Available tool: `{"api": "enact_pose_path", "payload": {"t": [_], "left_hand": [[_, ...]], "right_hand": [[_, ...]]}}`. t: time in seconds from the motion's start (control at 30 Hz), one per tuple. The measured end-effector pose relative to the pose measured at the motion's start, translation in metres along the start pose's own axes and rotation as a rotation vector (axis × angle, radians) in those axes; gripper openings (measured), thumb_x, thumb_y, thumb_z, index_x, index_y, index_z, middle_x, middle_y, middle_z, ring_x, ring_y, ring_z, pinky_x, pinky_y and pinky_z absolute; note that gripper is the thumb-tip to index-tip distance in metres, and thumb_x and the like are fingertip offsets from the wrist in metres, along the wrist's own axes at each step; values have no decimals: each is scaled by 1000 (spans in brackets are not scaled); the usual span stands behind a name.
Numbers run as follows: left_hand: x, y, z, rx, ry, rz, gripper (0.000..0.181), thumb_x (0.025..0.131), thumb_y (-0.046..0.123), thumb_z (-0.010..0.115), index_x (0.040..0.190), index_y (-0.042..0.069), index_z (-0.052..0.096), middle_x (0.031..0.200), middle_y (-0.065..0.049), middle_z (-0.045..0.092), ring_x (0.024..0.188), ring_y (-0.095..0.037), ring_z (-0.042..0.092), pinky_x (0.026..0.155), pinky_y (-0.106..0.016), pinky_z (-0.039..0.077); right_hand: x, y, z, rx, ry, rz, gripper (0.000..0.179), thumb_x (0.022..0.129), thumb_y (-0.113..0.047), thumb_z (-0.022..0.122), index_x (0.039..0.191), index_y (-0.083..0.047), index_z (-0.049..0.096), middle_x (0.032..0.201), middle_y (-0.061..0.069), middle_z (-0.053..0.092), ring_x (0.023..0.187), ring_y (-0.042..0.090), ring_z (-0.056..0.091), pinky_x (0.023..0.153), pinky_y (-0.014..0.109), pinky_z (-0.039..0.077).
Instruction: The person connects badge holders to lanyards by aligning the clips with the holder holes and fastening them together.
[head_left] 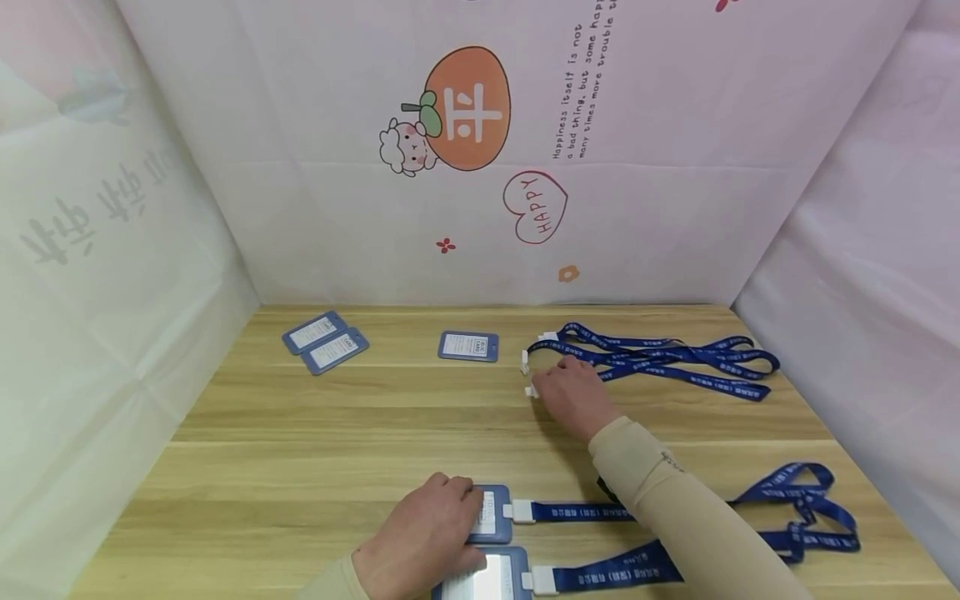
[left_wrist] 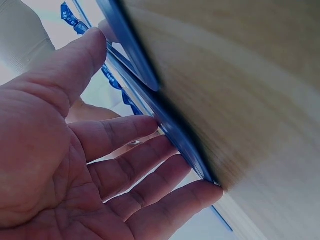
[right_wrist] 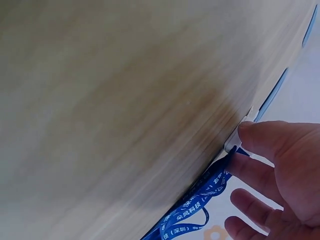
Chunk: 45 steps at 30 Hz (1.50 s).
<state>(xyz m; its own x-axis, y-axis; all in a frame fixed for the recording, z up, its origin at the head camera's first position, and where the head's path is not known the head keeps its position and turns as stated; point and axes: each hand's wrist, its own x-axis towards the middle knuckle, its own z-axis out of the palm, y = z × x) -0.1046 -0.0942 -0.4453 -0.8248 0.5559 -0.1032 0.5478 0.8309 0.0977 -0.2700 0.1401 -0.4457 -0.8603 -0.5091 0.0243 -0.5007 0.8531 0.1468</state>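
My left hand (head_left: 423, 533) rests on two blue badge holders near the front edge, its fingers fairly straight. The upper badge holder (head_left: 503, 500) lies under its fingertips, the lower badge holder (head_left: 517, 567) by its thumb. White clips join each to a blue lanyard (head_left: 585, 512). In the left wrist view, the fingertips touch a badge holder's edge (left_wrist: 182, 142). Farther back, my right hand (head_left: 577, 398) pinches a blue lanyard (right_wrist: 200, 197) by its white clip (right_wrist: 233, 140) between thumb and index finger; the other fingers are loosely bent.
Several blue lanyards (head_left: 660, 357) lie looped at the back right. One badge holder (head_left: 468, 346) lies at the back middle, and two more badge holders (head_left: 337, 350) overlap at the back left. Printed white cloth (head_left: 337, 225) encloses the wooden table (head_left: 300, 442) at the back and sides.
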Motion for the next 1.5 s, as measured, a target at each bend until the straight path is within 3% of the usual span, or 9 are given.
{"api": "enact_pose_path", "payload": {"t": [0.23, 0.47, 0.73, 1.07, 1.5], "left_hand": [[-1, 1, 0, -1, 13, -4, 66, 86, 60, 78, 130, 11, 71, 126, -5, 71, 100, -16, 64, 91, -31, 59], [-2, 2, 0, -3, 24, -1, 64, 86, 58, 78, 128, 10, 71, 125, -6, 72, 99, -16, 64, 90, -31, 59], [-3, 2, 1, 17, 50, 9, 66, 85, 59, 79, 127, 9, 71, 124, -6, 72, 99, -16, 65, 90, -31, 59], [-2, 3, 0, 11, 8, 0, 68, 86, 61, 77, 130, 10, 70, 127, -6, 70, 101, -16, 64, 92, -31, 59], [-3, 3, 0, 32, 30, 15, 68, 86, 61, 77, 130, 11, 70, 125, -5, 70, 96, -15, 62, 91, -29, 58]], "right_hand": [[-7, -3, 0, 2, 47, -38, 6, 96, -4, 72, 96, -11, 73, 92, 10, 77, 98, 33, 69, 98, 54, 57], [-15, -9, -1, -6, 56, -52, 5, 94, -8, 75, 92, -9, 70, 86, 9, 75, 82, 27, 67, 91, 51, 60], [-20, -17, 0, -44, 52, -79, 11, 93, -9, 76, 86, -9, 68, 72, 5, 65, 63, 19, 57, 68, 40, 60], [-26, -25, 0, -32, 51, -89, 9, 92, -12, 79, 91, -9, 70, 72, 1, 65, 61, 11, 54, 54, 25, 52], [-26, -35, -3, 71, -14, -5, 7, 97, -20, 74, 97, -13, 72, 76, -1, 63, 63, 10, 53, 55, 24, 50]]}}
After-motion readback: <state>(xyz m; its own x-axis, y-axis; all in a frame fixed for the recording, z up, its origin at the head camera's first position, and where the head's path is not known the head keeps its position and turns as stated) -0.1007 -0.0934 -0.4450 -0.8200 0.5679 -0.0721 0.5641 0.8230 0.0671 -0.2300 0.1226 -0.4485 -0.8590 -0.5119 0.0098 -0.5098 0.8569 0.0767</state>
